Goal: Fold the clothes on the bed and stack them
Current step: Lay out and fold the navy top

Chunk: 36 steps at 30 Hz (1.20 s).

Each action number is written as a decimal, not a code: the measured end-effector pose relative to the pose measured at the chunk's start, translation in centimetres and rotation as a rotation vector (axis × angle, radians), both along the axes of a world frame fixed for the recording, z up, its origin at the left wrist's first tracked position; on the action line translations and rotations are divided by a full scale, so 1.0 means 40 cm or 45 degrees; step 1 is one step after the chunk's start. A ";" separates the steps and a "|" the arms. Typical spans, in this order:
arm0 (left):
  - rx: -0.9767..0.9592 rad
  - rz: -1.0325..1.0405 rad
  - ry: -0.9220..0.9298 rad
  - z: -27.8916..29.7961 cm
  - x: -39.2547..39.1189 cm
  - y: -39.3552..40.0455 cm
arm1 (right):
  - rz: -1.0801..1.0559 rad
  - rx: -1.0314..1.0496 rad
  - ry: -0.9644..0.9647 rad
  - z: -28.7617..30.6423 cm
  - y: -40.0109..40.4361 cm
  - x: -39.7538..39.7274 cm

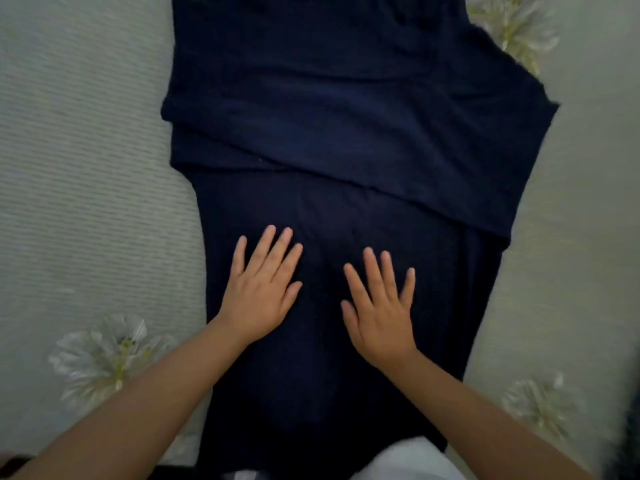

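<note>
Navy garment (346,133) flat on bed (86,168), under both hands' straight fingers (273,251)

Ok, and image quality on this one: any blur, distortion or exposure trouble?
Head view: dim, soft light; the navy garment is so dark its folds barely show. Wide-angle bending curves the bedspread stripes, with smear at the right edge. The left hand and right hand are only slightly soft.
</note>
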<state>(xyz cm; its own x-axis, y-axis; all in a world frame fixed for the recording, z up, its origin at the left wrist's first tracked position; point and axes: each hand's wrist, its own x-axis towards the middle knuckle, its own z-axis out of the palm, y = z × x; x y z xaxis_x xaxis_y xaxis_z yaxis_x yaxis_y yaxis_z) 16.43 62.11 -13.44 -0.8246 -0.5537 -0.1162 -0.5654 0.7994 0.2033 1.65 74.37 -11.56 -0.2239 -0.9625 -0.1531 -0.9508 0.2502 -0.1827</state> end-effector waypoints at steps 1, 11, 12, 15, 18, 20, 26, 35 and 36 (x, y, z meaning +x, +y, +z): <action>0.028 -0.006 -0.075 0.000 0.012 0.022 | -0.043 0.086 0.045 -0.009 0.028 0.009; 0.034 -0.044 -0.227 -0.001 0.093 0.161 | -0.170 0.301 0.089 -0.050 0.196 0.065; 0.031 -0.035 -0.218 -0.002 0.093 0.164 | -0.175 0.268 0.087 -0.052 0.200 0.065; 0.037 0.002 -0.173 0.009 0.091 0.171 | -0.172 0.161 0.025 -0.052 0.209 0.067; 0.056 0.075 -0.128 0.041 0.101 0.210 | -0.222 0.135 -0.128 -0.062 0.221 0.070; 0.032 0.028 -0.121 0.064 0.133 0.267 | -0.218 0.142 -0.217 -0.066 0.232 0.060; 0.065 -0.172 -0.240 0.088 0.319 0.465 | 0.405 -0.153 -0.059 -0.002 0.442 0.066; 0.205 0.232 -0.257 0.076 0.413 0.508 | 0.584 0.221 0.140 -0.020 0.681 0.083; 0.172 0.204 -0.208 0.079 0.413 0.505 | 0.581 0.208 0.116 -0.014 0.680 0.080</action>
